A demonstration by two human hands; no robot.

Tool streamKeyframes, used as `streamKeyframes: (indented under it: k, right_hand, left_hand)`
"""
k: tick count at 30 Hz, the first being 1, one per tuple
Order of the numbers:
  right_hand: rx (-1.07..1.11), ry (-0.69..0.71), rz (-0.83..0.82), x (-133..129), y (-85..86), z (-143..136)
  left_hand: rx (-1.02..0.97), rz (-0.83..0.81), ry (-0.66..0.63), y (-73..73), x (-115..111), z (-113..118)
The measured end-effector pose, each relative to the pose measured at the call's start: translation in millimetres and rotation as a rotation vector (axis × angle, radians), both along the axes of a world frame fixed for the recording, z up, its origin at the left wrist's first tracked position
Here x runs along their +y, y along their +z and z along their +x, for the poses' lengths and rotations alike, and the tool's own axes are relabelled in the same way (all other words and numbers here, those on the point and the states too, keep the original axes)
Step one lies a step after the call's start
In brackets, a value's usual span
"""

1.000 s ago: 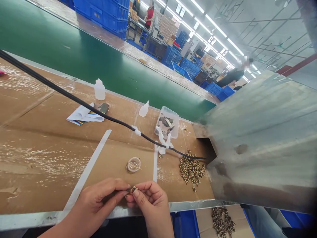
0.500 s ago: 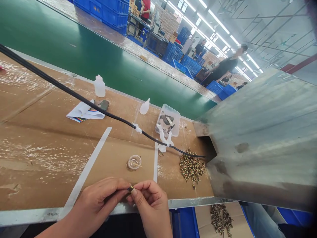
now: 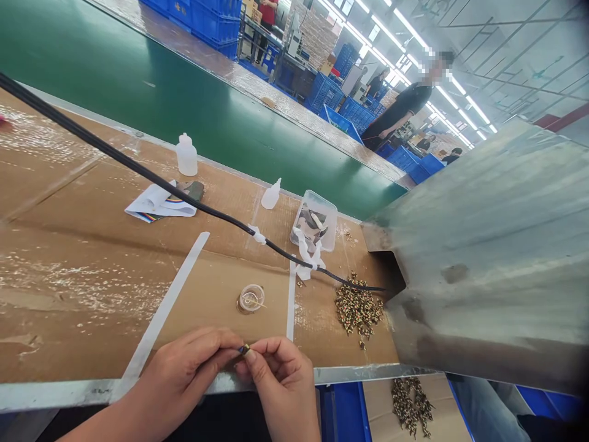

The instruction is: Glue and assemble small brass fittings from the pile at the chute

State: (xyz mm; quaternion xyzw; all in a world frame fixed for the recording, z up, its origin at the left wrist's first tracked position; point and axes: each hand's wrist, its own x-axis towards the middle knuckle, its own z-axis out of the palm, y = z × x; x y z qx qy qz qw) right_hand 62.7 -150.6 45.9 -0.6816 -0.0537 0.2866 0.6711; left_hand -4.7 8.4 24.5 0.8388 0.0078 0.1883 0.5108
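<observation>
At the front edge of the cardboard-covered bench, my left hand [image 3: 191, 368] and my right hand [image 3: 280, 374] meet fingertip to fingertip. Both are closed in a pinch on one small dark and brass-coloured metal part [image 3: 244, 350]; its exact kind is too small to make out. Just beyond the fingers stands a small round clear cup [image 3: 251, 299] with a thin stick in it. A pile of small brass and dark parts [image 3: 359, 310] lies to the right of my hands. More such parts [image 3: 411, 405] lie on cardboard below the bench edge.
A black cable [image 3: 151, 177] crosses above the bench into a metal housing [image 3: 488, 264] at right. Two white squeeze bottles [image 3: 186, 156], a folded cloth [image 3: 161, 202] and a clear plastic box [image 3: 329, 236] stand behind. Beyond runs a green conveyor [image 3: 197, 116]; a person [image 3: 400, 104] stands across it.
Both hands keep their pinch on the small part with hardly any movement. The view has shifted slightly, and the person across the conveyor has moved left in the picture.
</observation>
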Motion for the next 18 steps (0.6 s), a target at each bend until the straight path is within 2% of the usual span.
streamKeyframes:
  k: [7,12,18]
  right_hand:
    - [-0.044,0.014,-0.095,-2.4,0.7,3.0]
    - [-0.004,-0.002,-0.092,0.3,0.8,2.3]
    - [-0.017,0.057,-0.108,1.7,7.0,6.6]
  left_hand:
    - [-0.042,0.048,-0.032,-0.6,-2.0,1.4]
    - [-0.052,0.085,-0.028,-0.6,-4.5,0.0]
    - [-0.039,0.086,-0.037,-5.6,-6.0,-3.8]
